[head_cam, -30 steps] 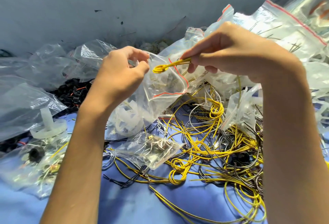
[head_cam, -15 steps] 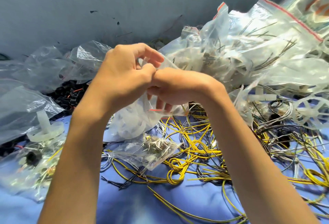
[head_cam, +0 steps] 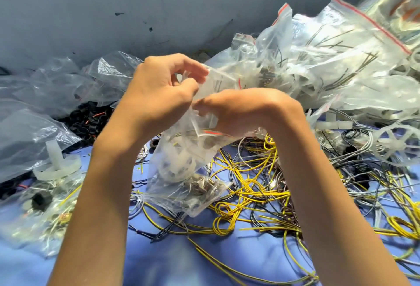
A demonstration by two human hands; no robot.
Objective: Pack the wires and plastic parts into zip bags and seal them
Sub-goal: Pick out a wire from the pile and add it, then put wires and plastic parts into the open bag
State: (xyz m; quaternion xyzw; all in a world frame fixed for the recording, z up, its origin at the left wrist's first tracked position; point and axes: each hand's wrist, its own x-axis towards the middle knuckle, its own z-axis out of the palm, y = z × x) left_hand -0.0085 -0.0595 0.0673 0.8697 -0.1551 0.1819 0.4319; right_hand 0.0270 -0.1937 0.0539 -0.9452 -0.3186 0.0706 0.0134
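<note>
Both hands are up over the mess with one clear zip bag point(head_cam: 179, 156) between them, held off the blue surface point(head_cam: 204, 263). The left hand point(head_cam: 159, 95) is pinching the bag's top edge between thumb and forefinger, and the right hand point(head_cam: 250, 108) is knuckles-up with its fingers curled into the plastic right by the red zip strip point(head_cam: 212, 132) – its fingertips are tucked under, so I can't see exactly how they sit. A white plastic wheel point(head_cam: 175, 167) hangs in the bottom of the bag. Just below it a small bag point(head_cam: 204, 192) of metal bits lies on a tangle of loose yellow wires point(head_cam: 252, 185). A heap of filled bags point(head_cam: 341, 63) is stacked up on the right by the wall, and some black parts point(head_cam: 88, 122) sit off to the left.
</note>
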